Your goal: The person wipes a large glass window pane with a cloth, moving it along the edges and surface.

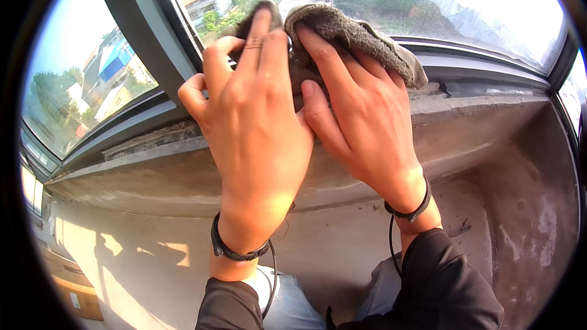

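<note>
A grey-brown towelling cloth (353,32) is bunched against the lower part of a window pane (426,13). My right hand (367,110) grips it, with the fingers tucked under its folded upper edge and the thumb pointing towards my left hand. A darker part of cloth (245,27) lies under the fingers of my left hand (259,114), whose middle fingers reach up along it while the outer two are bent. The hands are side by side, touching or nearly so near the right thumb. Whether both cloth parts are one piece is hidden behind the hands.
A dark window frame post (142,23) rises at the left, beside another pane (87,68). Below the glass runs a rough concrete sill (472,105) above a low wall. Black straps with cables circle both wrists. A wooden object (75,298) stands on the floor at lower left.
</note>
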`<state>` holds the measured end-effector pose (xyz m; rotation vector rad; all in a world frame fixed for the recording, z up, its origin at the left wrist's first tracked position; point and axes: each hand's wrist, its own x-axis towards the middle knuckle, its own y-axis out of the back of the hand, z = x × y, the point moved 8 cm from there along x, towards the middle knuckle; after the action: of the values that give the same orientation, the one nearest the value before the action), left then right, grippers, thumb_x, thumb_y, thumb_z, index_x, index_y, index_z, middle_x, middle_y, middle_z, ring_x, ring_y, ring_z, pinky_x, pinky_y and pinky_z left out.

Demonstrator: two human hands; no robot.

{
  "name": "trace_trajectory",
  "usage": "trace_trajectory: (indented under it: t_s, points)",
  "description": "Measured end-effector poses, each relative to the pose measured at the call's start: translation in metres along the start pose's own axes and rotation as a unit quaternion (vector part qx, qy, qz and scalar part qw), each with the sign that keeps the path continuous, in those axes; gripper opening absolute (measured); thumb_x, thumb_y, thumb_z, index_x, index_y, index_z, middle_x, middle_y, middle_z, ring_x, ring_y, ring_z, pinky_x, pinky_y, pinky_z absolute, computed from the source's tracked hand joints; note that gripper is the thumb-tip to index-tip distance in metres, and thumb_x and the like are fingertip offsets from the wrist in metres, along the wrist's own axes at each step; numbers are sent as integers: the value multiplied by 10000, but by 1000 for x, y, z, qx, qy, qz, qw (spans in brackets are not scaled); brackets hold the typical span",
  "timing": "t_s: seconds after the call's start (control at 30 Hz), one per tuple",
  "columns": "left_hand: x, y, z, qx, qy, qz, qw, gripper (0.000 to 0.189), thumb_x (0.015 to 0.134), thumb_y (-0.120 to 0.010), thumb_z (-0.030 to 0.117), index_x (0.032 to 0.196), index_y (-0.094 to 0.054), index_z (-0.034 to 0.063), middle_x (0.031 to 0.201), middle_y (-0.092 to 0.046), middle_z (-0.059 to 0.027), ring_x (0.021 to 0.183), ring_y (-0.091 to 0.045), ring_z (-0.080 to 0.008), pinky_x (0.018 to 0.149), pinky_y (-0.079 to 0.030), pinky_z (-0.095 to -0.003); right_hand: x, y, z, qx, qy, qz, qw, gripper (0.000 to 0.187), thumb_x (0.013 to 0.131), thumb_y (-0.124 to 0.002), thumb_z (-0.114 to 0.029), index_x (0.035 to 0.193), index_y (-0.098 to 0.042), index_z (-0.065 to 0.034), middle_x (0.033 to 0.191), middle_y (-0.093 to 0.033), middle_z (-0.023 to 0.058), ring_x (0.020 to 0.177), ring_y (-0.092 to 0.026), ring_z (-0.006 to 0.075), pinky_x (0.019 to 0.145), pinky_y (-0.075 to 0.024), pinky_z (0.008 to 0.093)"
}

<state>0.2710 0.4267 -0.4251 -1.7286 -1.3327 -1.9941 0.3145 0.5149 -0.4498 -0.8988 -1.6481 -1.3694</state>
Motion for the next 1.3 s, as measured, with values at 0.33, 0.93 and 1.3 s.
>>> trace_trajectory:
  t_s: [0.33,0.93,1.3]
  points:
    - [3,0,16,55,-2,-11,998,531,818,-648,63,1342,-575,14,1052,-666,-108,1095,-534,-238,1007,-305,-405,-4,2,9,98,-29,4,995,512,898,-582,-164,1393,-504,-57,1058,-654,118,939,-594,319,812,-469,418]
    - [5,4,-6,29,31,-3,999,463,854,-594,39,1317,-585,35,1166,-674,-76,1132,-540,-247,970,-322,-367,12,-16,-7,147,-44,-8,988,546,855,-577,-138,1379,-484,-20,1156,-627,161,1025,-561,349,889,-422,443]
    - [2,8,-23,-50,26,-7,998,376,836,-599,22,1210,-636,17,1126,-694,-82,1100,-576,-244,999,-322,-381,22,-20,-19,120,-18,14,993,442,811,-584,-114,1244,-542,-35,1077,-623,127,881,-579,311,731,-437,417]
